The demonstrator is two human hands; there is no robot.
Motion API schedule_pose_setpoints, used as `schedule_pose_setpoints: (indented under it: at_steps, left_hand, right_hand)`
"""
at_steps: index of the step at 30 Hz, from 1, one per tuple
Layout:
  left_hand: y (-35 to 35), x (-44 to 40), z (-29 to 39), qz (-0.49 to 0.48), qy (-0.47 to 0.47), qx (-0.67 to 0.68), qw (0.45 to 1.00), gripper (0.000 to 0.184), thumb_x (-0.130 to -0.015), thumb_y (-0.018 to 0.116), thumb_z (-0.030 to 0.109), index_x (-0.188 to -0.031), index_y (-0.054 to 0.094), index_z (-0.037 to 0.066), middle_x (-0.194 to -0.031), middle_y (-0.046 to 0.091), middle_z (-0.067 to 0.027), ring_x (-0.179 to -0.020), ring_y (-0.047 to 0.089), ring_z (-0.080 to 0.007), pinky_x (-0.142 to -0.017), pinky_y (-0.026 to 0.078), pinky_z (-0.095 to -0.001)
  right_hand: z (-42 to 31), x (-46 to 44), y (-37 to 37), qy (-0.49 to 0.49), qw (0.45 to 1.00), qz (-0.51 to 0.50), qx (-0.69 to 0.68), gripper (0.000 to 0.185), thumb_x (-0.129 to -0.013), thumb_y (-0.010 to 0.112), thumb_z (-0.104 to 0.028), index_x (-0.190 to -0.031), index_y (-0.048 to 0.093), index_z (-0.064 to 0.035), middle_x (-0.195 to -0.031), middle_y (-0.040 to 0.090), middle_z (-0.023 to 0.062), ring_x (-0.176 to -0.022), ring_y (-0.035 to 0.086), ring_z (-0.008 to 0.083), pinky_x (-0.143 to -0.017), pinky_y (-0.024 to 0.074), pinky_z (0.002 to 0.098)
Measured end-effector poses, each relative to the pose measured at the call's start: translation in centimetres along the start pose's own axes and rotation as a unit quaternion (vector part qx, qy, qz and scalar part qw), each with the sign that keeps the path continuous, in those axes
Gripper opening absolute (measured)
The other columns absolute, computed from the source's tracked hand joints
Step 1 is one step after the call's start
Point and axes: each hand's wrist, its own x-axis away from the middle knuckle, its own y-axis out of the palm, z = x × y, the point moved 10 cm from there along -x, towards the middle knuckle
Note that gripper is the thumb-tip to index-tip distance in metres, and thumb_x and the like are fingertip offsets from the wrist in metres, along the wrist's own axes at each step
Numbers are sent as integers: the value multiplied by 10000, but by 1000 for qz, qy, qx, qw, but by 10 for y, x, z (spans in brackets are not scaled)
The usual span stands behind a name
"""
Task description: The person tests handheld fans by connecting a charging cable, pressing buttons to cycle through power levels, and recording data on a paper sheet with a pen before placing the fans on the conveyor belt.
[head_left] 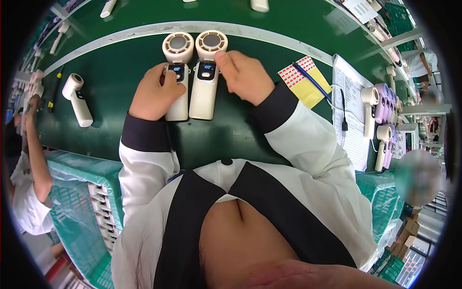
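Observation:
Two cream handheld fans lie side by side on the green tabletop, round heads pointing away from me, their small displays lit with "100". My left hand [158,94] is closed around the left fan [179,107], its thumb close to the button below the display. At the right fan [203,98], my right hand [248,77] has curled fingers against the edge where head and handle meet. Part of that grip is hidden behind the hand. A third cream fan [80,103] lies apart on the left, also with a display on its handle.
On the right are a yellow sticker sheet [314,92] with a blue pen [310,79], a written paper pad [353,130], a short black cable [344,111] and several cream and purple fans. A screwdriver [55,89] lies left. Beside me stands a green crate [79,212]; a co-worker's arm [36,154] is far left.

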Motion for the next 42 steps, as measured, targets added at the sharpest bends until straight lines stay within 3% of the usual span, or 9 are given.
schedule_pose_setpoints:
  at_steps: [6,9,14,16,18,24,28,39,42]
  left_hand:
    - [-35,-7,3,98,-2,9,995,307,-742,540,113,-994,575,-58,-846,605,-108,-730,536,-164,-669,437,-231]
    - [-47,-29,-5,131,22,101,986,329,-735,578,141,-1009,591,-40,-857,615,-112,-748,542,-164,-682,438,-231]
    - [-58,-55,-42,220,49,-37,974,217,-714,566,108,-887,607,-17,-732,626,-117,-656,583,-231,-630,469,-294]
    - [-55,-57,-39,242,47,-82,966,193,-718,553,107,-864,617,-2,-727,626,-118,-634,573,-240,-621,468,-299]
    - [-55,-57,-32,281,58,-103,952,177,-718,544,103,-845,623,8,-728,628,-117,-623,566,-258,-610,467,-308]
    - [-75,-88,-33,325,53,-72,942,156,-709,543,101,-803,618,1,-730,629,-134,-656,577,-280,-627,473,-332]
    - [-119,-127,-41,449,75,-137,880,137,-710,571,115,-771,592,-6,-750,602,-153,-682,565,-319,-644,475,-360]
    - [-164,-243,-41,505,35,-313,804,426,-738,559,362,-901,565,-31,-902,570,-196,-769,572,-356,-701,475,-389]
    - [-159,-255,-11,558,193,-349,728,434,-758,541,372,-910,566,-34,-918,577,-204,-767,582,-360,-696,480,-393]
  right_hand:
    - [2,4,-29,-122,975,187,16,270,-879,493,-271,-755,559,-41,-575,523,24,-509,468,169,-490,382,272]
    - [-1,9,-24,-138,971,191,37,201,-857,508,-226,-776,565,-51,-583,531,29,-510,464,172,-490,381,276]
    - [-3,10,-13,-180,964,175,87,154,-855,517,-184,-794,576,-55,-589,535,45,-504,448,167,-485,373,269]
    - [-4,7,-12,-183,965,164,87,147,-843,523,-196,-772,529,-68,-578,546,81,-482,501,271,-452,385,345]
    - [-4,8,-14,-200,964,164,59,102,-846,534,-131,-819,579,-44,-596,530,29,-500,438,144,-480,363,248]
    - [-10,11,-14,-221,962,160,26,98,-843,531,-131,-816,577,-48,-591,540,42,-487,459,181,-469,375,266]
    - [-16,16,-17,-236,956,168,44,95,-833,538,-134,-802,572,-51,-581,552,63,-475,488,220,-458,389,288]
    - [-31,29,-19,-233,960,145,46,43,-789,558,-35,-814,589,-20,-610,581,74,-458,489,210,-451,398,258]
    - [-35,28,-19,-225,965,128,44,45,-781,559,-17,-813,591,-14,-610,582,74,-451,485,207,-447,396,254]
